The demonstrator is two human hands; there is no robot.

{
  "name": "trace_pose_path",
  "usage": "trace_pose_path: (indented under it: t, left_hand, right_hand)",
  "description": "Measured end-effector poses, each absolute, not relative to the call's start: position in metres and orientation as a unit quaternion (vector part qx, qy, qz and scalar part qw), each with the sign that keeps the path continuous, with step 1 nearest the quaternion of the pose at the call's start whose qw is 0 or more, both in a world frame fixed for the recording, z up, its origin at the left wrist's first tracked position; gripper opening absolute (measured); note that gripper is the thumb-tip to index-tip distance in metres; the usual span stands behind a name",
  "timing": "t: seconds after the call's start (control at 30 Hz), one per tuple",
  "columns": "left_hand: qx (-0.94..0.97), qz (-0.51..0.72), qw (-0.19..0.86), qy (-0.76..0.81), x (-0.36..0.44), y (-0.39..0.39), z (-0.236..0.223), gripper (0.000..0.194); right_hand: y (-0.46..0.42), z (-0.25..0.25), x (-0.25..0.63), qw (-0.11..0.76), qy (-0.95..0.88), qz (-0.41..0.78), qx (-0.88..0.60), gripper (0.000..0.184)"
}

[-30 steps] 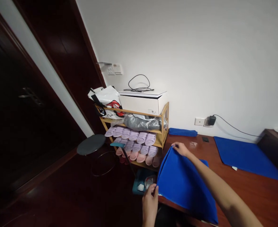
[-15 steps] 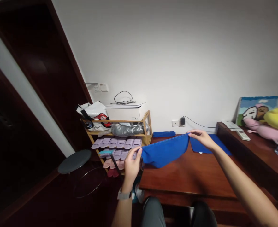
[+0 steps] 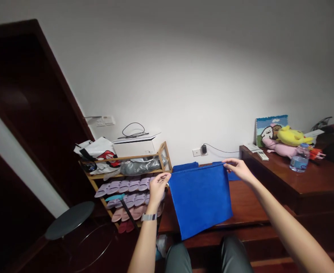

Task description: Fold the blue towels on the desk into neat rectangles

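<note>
A blue cloth (image 3: 202, 201) hangs from its two top corners, spread flat between my hands above the front of the wooden table. The doubled top edge looks like folded layers. My left hand (image 3: 158, 184), with a watch on the wrist, pinches the top left corner. At the top right corner, my right hand (image 3: 237, 169) grips the fabric between thumb and fingers. Behind the hanging cloth, a folded blue piece (image 3: 185, 166) lies at the back of the table, and another blue cloth (image 3: 233, 176) shows partly past the right edge.
A shoe rack (image 3: 98, 189) with several slippers stands on the left, a white box (image 3: 135, 146) on top. A round stool (image 3: 70, 220) is near it. On the raised surface at right are a water bottle (image 3: 299, 159) and plush toys (image 3: 293, 135). A charger (image 3: 203, 148) sits in the wall socket.
The cloth was low over the table, then raised and swung out between both hands; now it hangs straight down. My view has turned right, showing more of the raised surface.
</note>
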State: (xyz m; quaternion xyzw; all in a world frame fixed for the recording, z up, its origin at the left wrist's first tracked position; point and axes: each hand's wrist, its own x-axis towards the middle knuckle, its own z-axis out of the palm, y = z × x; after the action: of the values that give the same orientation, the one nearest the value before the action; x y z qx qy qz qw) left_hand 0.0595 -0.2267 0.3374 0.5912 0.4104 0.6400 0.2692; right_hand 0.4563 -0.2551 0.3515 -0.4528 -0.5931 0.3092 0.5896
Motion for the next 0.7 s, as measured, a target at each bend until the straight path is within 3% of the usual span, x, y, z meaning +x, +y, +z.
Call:
trace_pose_path:
  t: [0.27, 0.53, 0.7]
  left_hand:
    - [0.628, 0.585, 0.303, 0.414, 0.062, -0.247, 0.318, 0.032]
    - [0.640, 0.551, 0.358, 0.399, 0.099, -0.271, 0.316, 0.026]
    - [0.626, 0.542, 0.379, 0.415, 0.114, -0.252, 0.289, 0.027]
  right_hand:
    - [-0.273, 0.323, 0.467, 0.626, -0.508, 0.369, -0.462, 0.057]
    - [-0.266, 0.309, 0.476, 0.706, -0.450, 0.244, -0.490, 0.048]
    - [-0.223, 0.305, 0.467, 0.716, -0.436, 0.221, -0.499, 0.048]
